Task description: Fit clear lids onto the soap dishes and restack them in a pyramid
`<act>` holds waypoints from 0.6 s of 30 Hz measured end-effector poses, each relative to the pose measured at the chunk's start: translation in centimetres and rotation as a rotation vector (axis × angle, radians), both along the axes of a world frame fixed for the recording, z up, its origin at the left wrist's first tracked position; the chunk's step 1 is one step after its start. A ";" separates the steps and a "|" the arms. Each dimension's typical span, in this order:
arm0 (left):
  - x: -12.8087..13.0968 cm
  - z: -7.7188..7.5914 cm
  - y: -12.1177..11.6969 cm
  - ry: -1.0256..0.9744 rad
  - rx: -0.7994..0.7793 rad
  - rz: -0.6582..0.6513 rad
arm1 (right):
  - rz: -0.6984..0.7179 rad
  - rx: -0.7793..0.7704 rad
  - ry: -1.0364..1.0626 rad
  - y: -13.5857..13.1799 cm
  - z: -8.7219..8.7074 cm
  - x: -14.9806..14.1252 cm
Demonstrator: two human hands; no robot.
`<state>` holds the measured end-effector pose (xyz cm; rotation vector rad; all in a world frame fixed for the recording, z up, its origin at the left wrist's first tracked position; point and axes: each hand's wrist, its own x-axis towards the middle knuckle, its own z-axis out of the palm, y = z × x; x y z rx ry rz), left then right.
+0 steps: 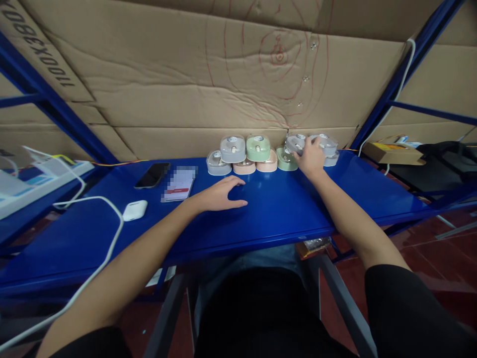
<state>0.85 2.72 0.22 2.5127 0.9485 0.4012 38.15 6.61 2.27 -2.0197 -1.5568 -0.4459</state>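
Note:
At the back of the blue table [276, 219] stand several small rounded boxes with clear lids, in two layers. My right hand [312, 156] reaches to the right-hand group, its fingers closed round a grey box [295, 143] in the upper layer. Beside that hand is another grey box [325, 142], and a green box [286, 160] sits below on the left. In the left group, a grey box [233, 149] and a green box [258, 147] rest on lower grey and pink ones. My left hand [222, 194] hovers open and empty, fingers apart, in front of that group.
To the left lie a dark phone [152, 175], a second phone with a lit screen [179, 184] and a white earbud case [134, 210]. A white cable [112, 243] crosses the left side. Cardboard [167, 99] walls the back, between blue posts [395, 79].

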 end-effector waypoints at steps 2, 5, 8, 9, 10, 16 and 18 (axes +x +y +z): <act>0.0 0.0 0.0 -0.004 0.009 -0.008 | 0.018 0.019 0.009 0.1 -0.2 0.2; 0.0 0.0 0.0 0.002 0.010 -0.004 | 0.016 0.012 0.011 0.1 -0.2 0.1; 0.1 0.2 -0.2 0.018 -0.004 0.001 | -0.006 0.008 0.015 -0.2 0.1 -0.1; 0.1 0.2 -0.2 0.022 -0.008 0.002 | -0.001 0.024 0.017 -0.4 0.2 -0.2; 0.1 0.3 -0.2 0.025 -0.009 0.003 | 0.015 0.044 0.017 -0.6 0.4 -0.4; 0.2 0.2 -0.2 0.010 0.013 -0.007 | 0.354 0.108 -0.130 -2.2 0.4 -3.4; 0.2 0.1 -0.1 0.001 0.022 -0.014 | 0.493 0.101 -0.185 -2.4 -0.1 -5.1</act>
